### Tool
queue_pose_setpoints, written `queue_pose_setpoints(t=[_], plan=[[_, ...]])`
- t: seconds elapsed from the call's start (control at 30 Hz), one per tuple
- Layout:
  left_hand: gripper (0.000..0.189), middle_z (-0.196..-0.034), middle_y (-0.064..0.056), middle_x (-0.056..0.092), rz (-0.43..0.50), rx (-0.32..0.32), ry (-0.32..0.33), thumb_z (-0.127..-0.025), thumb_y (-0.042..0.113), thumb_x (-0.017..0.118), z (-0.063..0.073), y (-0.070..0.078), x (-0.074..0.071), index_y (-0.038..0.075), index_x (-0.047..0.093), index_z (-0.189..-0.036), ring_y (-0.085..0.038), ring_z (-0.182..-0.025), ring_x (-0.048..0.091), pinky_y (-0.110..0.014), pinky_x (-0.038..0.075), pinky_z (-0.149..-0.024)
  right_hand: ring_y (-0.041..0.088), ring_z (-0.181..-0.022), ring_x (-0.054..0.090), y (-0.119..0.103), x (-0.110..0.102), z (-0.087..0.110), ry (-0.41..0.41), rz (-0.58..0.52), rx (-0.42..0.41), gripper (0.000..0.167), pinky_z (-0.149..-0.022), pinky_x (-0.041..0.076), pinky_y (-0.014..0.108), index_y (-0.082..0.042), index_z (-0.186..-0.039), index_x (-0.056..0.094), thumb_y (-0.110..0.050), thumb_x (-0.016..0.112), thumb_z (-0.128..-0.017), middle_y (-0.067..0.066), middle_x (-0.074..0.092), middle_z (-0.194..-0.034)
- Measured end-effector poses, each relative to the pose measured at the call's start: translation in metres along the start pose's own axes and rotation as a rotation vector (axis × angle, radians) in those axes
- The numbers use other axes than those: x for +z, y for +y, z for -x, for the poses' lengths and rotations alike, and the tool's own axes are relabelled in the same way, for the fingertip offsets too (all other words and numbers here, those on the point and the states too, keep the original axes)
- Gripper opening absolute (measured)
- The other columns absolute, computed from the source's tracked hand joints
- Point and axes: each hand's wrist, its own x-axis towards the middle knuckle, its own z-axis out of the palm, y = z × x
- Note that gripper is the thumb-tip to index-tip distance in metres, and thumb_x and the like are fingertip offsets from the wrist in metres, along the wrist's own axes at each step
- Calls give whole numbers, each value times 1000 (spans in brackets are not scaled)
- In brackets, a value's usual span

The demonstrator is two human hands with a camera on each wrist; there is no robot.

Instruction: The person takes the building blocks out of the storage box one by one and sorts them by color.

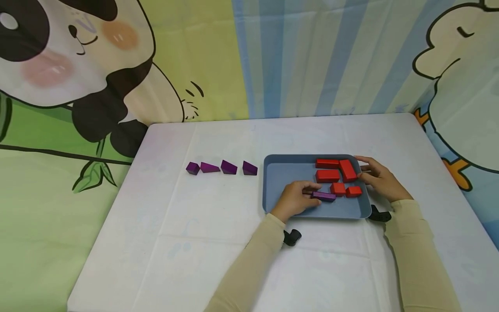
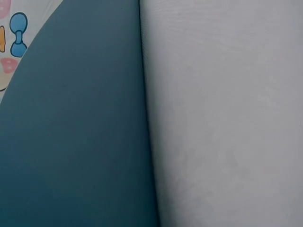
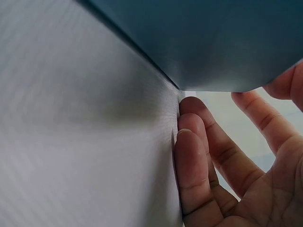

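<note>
My left hand (image 1: 295,200) reaches over the front of a blue-grey tray (image 1: 288,167) and pinches a long purple block (image 1: 324,196) between thumb and fingers. Just beyond that block sit several red blocks (image 1: 327,176) of different sizes, grouped in the tray's right half. At the tray's right side, my right hand (image 1: 382,181) touches the outer wall near the far corner. The right wrist view shows the thumb and index fingertip against the tray wall (image 3: 218,47), with the other fingers (image 3: 191,163) resting low by the white cloth. Only tray wall and cloth appear in the left wrist view.
Several purple blocks (image 1: 228,167) of angular shapes stand in a row left of the tray. A white cloth (image 1: 210,260) covers the table. Behind it hangs a cartoon-printed curtain (image 1: 202,56). A black wrist device (image 1: 292,238) sticks out beside the left cuff, another (image 1: 379,214) by the right.
</note>
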Motion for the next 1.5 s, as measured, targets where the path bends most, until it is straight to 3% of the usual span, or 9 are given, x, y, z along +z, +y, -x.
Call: queue_pose_setpoints(t=[0.4, 0.77, 0.97, 1.1, 1.3, 1.5], plan=[[21, -94, 5, 78, -102, 3, 45, -89, 7, 90, -1, 2, 2, 12, 85, -109, 1, -84, 60, -17, 50, -77, 55, -135, 49, 3, -1, -2, -1, 14, -2, 63, -93, 49, 48, -12, -172, 24, -19, 46, -114, 39, 43, -155], [23, -101, 5, 78, -23, 58, 58, -92, 15, 90, 5, 7, -8, 12, 84, -114, 1, -88, 65, -17, 54, -80, 56, -134, 49, 3, 0, -1, 4, 14, -2, 62, -96, 49, 54, -11, -172, 24, -18, 45, -114, 39, 43, -154], [24, -106, 7, 77, 100, 104, 47, -92, 17, 89, 17, 18, -29, 14, 83, -116, -3, -96, 68, -22, 57, -78, 54, -132, 50, 2, 0, -1, 4, 23, 0, 63, -90, 48, 44, -12, -172, 24, -19, 46, -113, 39, 44, -153], [26, -114, 2, 76, 155, 151, 27, -94, 15, 87, 26, 22, -47, 12, 82, -119, -9, -99, 72, -25, 62, -84, 54, -132, 50, 2, -1, -1, 3, 24, 9, 64, -89, 48, 44, -12, -172, 23, -19, 46, -113, 39, 44, -154], [28, -123, -4, 76, 153, 193, 17, -97, 14, 85, 37, 20, -77, 9, 80, -124, -14, -104, 74, -29, 63, -92, 53, -131, 51, 3, -1, -2, 3, 25, 9, 63, -88, 47, 42, -12, -172, 23, -19, 45, -113, 39, 44, -153], [28, -123, -6, 76, 130, 218, 53, -97, 10, 83, 44, 7, -106, 6, 79, -124, -18, -109, 73, -32, 61, -98, 55, -133, 49, 2, -1, -2, 2, 18, 8, 63, -92, 48, 49, -12, -172, 23, -20, 45, -113, 39, 42, -155]])
